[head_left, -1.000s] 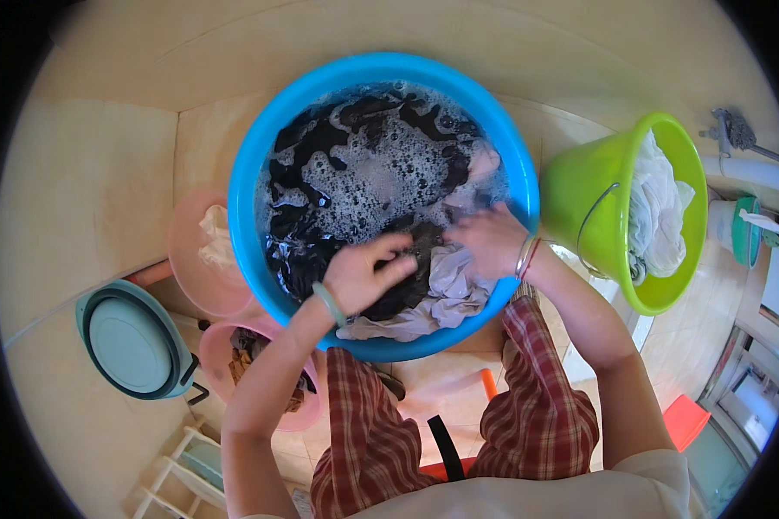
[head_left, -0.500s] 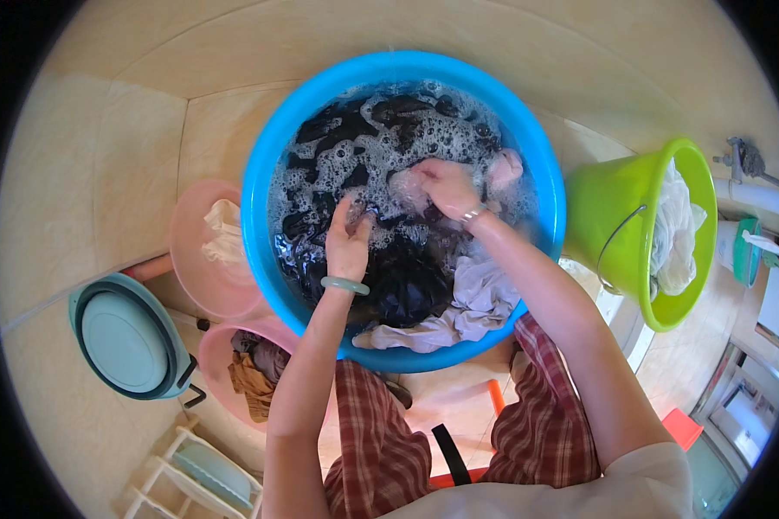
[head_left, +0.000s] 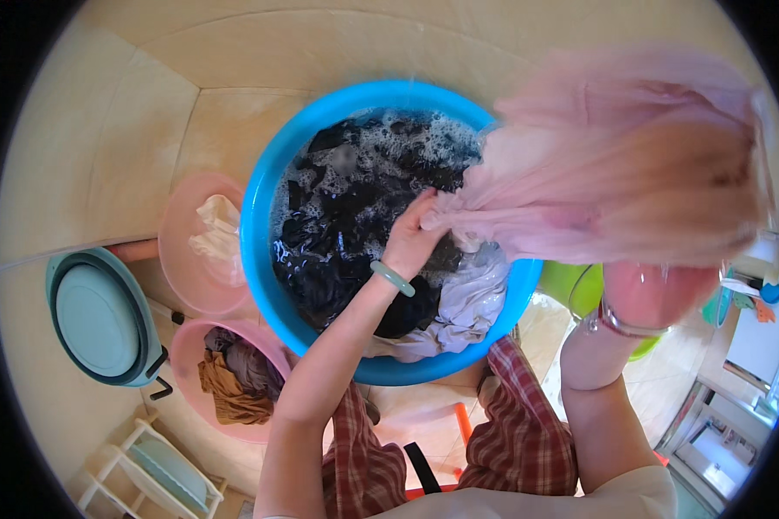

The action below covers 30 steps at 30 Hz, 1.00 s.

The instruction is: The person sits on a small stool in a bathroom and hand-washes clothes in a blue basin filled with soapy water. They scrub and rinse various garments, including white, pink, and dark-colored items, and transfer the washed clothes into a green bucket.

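A wet, thin pink cloth (head_left: 606,173) is raised and stretched over the right side of the blue tub. My left hand (head_left: 411,233), a green bangle at its wrist, pinches the cloth's gathered left end above the water. My right hand (head_left: 662,298) holds up the other end, close to the camera; the cloth covers its fingers. Dark garments (head_left: 337,225) soak in sudsy water in the blue tub (head_left: 260,182). A pale, whitish garment (head_left: 476,298) lies over the tub's near right part.
At left are a pink basin (head_left: 177,259) with a white cloth, another pink basin (head_left: 190,406) with brown and dark clothes, and a teal folding basin (head_left: 99,329) by the wall. A green bucket (head_left: 567,281) stands right, mostly hidden. A cream rack (head_left: 147,471) is lower left.
Both hands were low over the suds, the pink cloth mostly under water. Now it is lifted out, my right hand up and to the right, my left hand moved right onto its end.
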Each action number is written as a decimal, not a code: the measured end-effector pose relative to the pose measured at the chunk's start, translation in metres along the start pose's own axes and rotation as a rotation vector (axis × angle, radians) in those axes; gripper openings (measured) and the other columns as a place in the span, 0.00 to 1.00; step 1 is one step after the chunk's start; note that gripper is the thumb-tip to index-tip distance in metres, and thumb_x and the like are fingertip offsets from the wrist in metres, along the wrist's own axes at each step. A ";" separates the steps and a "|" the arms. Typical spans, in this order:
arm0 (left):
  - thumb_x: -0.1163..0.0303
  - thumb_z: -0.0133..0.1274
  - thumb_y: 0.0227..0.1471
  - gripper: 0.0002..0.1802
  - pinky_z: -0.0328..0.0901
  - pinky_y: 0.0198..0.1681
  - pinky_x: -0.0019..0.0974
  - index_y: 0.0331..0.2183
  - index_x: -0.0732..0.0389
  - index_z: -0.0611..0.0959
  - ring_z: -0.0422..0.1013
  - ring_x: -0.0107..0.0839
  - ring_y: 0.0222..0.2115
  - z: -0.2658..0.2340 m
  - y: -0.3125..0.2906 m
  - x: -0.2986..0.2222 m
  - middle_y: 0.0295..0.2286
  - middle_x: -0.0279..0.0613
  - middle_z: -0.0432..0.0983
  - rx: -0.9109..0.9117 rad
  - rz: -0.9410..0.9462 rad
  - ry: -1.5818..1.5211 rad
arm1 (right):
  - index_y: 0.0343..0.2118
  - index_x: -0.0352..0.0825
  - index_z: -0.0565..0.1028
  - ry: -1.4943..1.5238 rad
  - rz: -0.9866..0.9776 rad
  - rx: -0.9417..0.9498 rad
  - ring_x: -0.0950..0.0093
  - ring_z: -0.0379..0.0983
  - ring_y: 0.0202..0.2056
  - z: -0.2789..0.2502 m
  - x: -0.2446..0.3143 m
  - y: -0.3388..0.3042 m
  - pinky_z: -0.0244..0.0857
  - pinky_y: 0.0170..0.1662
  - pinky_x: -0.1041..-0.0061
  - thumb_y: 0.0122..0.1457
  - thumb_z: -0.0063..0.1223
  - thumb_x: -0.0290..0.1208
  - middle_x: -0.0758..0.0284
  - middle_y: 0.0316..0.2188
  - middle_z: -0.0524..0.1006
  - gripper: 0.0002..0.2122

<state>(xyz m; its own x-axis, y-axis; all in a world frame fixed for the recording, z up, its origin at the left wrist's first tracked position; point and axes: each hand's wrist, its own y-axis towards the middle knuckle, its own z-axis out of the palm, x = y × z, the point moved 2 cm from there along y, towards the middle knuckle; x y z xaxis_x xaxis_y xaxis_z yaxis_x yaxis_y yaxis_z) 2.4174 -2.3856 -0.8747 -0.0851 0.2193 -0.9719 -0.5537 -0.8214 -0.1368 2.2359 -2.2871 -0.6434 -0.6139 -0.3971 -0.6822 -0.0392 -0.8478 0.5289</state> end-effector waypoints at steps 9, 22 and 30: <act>0.81 0.40 0.56 0.32 0.72 0.47 0.52 0.60 0.50 0.56 0.72 0.46 0.47 -0.087 -0.033 -0.056 0.51 0.50 0.67 -0.476 -0.161 -0.635 | 0.35 0.33 0.76 -2.165 -0.306 -1.037 0.82 0.71 0.35 -0.102 0.085 -0.018 0.66 0.39 0.81 0.60 0.52 0.26 0.71 0.35 0.75 0.04; 0.77 0.44 0.61 0.23 0.72 0.46 0.41 0.57 0.53 0.72 0.71 0.36 0.48 -0.090 -0.026 0.010 0.52 0.40 0.68 -0.392 -0.444 -0.257 | 0.49 0.40 0.73 -3.530 0.799 -0.695 0.52 0.70 0.48 -0.252 0.175 -0.082 0.69 0.47 0.56 0.56 0.48 0.28 0.53 0.51 0.70 0.16; 0.44 0.43 0.61 0.29 0.60 0.58 0.50 0.57 0.50 0.69 0.65 0.42 0.54 -0.081 -0.016 0.002 0.53 0.39 0.69 -0.307 -0.424 -0.628 | 0.43 0.31 0.74 -3.000 0.192 -0.789 0.58 0.73 0.39 -0.228 0.117 -0.041 0.68 0.43 0.66 0.46 0.64 0.32 0.56 0.36 0.76 0.20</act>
<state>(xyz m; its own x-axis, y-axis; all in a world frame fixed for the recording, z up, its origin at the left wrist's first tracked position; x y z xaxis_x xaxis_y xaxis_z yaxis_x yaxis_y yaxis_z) 2.4935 -2.4146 -0.8902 -0.4178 0.7232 -0.5500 -0.3993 -0.6899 -0.6038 2.3454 -2.3791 -0.8598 0.5146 -0.0711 0.8545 -0.2327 -0.9707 0.0594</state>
